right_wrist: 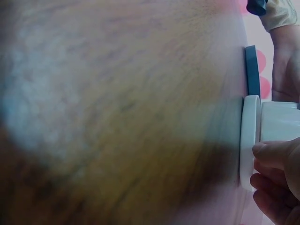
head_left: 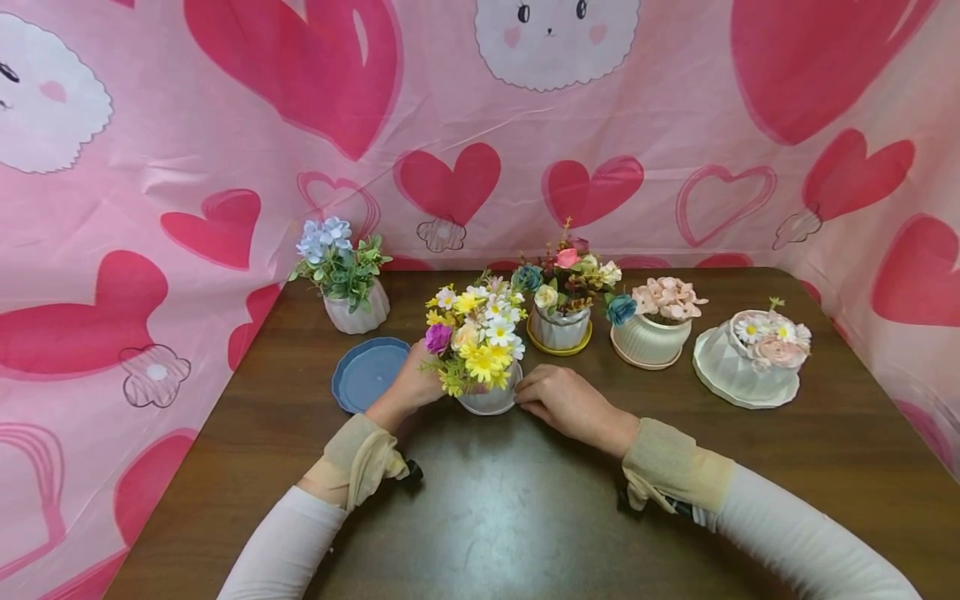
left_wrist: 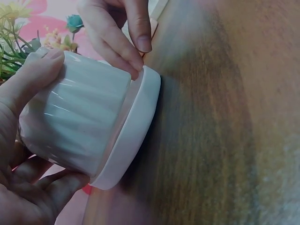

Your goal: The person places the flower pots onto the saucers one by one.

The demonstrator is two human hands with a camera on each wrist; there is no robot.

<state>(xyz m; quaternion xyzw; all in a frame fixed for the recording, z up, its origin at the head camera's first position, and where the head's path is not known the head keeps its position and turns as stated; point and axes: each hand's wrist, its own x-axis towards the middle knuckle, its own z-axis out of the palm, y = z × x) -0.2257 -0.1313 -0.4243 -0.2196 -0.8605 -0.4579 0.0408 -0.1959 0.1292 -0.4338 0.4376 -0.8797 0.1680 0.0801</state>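
Observation:
A white fluted pot (left_wrist: 79,108) with yellow, white and purple flowers (head_left: 483,342) sits in a white saucer (left_wrist: 133,129) at the middle of the table. My left hand (head_left: 420,379) grips the pot from its left side, the thumb near the rim and the fingers lower down. At the saucer's right side is my right hand (head_left: 570,402), its thumb and bent fingers at the saucer's edge. One fingertip reaches into the gap between pot and saucer in the left wrist view. Left of the pot lies a blue scalloped saucer (head_left: 369,373), close to my left hand.
Behind the blue saucer stands a white pot of blue flowers (head_left: 348,279). Toward the right are a pot of roses on a yellow saucer (head_left: 561,346), a ribbed cream pot (head_left: 654,340) and a faceted white pot (head_left: 738,354). A heart-patterned cloth (head_left: 517,125) hangs behind the table.

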